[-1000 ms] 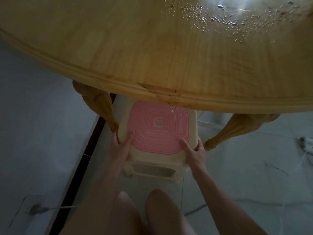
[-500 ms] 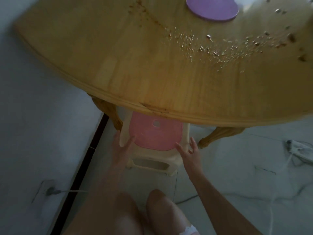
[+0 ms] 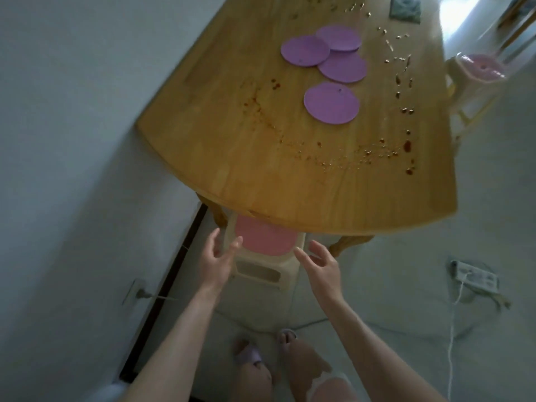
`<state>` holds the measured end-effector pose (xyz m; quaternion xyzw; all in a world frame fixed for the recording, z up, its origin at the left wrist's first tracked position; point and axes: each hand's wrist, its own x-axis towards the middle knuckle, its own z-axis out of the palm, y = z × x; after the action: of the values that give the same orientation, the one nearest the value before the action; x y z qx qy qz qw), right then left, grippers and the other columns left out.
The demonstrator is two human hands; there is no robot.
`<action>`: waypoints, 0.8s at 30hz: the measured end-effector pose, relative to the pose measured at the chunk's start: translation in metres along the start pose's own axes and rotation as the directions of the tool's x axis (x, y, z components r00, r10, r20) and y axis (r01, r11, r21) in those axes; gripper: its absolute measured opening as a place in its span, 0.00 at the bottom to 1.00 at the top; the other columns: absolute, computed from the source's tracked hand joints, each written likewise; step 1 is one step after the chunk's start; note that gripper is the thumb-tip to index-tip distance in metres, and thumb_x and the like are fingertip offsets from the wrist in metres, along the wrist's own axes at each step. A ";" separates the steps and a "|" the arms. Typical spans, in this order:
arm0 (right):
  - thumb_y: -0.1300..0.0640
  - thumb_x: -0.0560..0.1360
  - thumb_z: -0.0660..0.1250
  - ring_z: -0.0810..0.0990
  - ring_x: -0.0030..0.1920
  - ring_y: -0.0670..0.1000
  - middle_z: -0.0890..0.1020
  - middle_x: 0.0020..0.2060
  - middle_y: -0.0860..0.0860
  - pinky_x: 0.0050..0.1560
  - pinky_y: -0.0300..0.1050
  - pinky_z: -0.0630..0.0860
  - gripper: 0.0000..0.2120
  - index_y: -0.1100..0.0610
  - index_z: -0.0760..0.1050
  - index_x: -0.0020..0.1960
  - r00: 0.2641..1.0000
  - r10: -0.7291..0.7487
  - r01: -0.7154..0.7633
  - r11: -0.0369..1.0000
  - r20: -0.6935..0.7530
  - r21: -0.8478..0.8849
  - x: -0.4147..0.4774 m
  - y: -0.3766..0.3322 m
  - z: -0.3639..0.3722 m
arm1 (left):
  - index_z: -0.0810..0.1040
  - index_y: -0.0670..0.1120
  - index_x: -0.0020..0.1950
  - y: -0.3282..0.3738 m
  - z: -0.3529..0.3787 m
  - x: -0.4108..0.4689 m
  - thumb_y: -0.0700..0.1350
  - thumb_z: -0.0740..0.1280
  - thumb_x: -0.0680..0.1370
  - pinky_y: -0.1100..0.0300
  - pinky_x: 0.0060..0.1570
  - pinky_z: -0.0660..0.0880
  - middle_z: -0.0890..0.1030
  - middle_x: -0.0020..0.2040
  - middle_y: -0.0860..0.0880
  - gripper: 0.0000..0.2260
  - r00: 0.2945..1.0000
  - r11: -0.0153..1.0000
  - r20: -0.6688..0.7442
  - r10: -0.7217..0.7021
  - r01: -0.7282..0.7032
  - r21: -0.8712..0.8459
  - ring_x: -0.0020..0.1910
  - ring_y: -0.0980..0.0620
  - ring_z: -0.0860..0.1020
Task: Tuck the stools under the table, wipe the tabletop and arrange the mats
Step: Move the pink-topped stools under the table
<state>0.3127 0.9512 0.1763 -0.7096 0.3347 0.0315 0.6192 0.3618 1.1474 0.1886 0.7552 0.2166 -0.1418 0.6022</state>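
Left hand [image 3: 216, 256] and right hand [image 3: 322, 265] hover spread, gripping nothing. Stool [image 3: 266, 252] only half under table [image 3: 261, 169]; protruding front risks tripping.

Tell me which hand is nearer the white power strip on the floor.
Right. The right hand hovers left of the white power strip; the left hand sits farther left, beyond the pink-topped cream plastic stool.

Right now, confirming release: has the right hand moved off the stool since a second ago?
Yes: right hand drew back off the stool, away from the table.
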 end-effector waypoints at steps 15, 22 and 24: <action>0.47 0.70 0.72 0.78 0.56 0.51 0.77 0.61 0.53 0.49 0.41 0.77 0.29 0.56 0.72 0.68 0.975 -0.221 0.224 0.967 -0.033 0.120 0.061 -0.104 -0.235 | 0.66 0.50 0.71 0.154 0.200 -0.085 0.73 0.71 0.56 0.61 0.40 0.71 0.72 0.62 0.46 0.50 0.978 0.973 0.047 0.202 -0.196 -0.121 0.56 0.49 0.73; 0.56 0.73 0.71 0.78 0.46 0.40 0.80 0.52 0.52 0.38 0.28 0.75 0.21 0.59 0.73 0.64 0.936 -0.303 0.335 0.923 -0.177 0.191 0.110 -0.141 -0.388 | 0.67 0.55 0.69 0.229 0.371 -0.119 0.75 0.69 0.54 0.56 0.47 0.73 0.73 0.61 0.50 0.48 0.922 0.942 0.209 0.325 -0.296 -0.156 0.57 0.51 0.74; 0.55 0.72 0.72 0.79 0.51 0.47 0.79 0.57 0.55 0.42 0.31 0.76 0.23 0.60 0.73 0.65 0.920 -0.307 0.357 0.912 -0.241 0.202 0.129 -0.149 -0.421 | 0.67 0.54 0.70 0.251 0.414 -0.122 0.67 0.70 0.65 0.60 0.46 0.74 0.74 0.62 0.50 0.37 0.896 0.928 0.244 0.371 -0.344 -0.144 0.57 0.52 0.75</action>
<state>0.3333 0.5177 0.3421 -0.6749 0.2717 -0.1889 0.6596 0.4011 0.6806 0.3622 0.7258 -0.0024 -0.1185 0.6776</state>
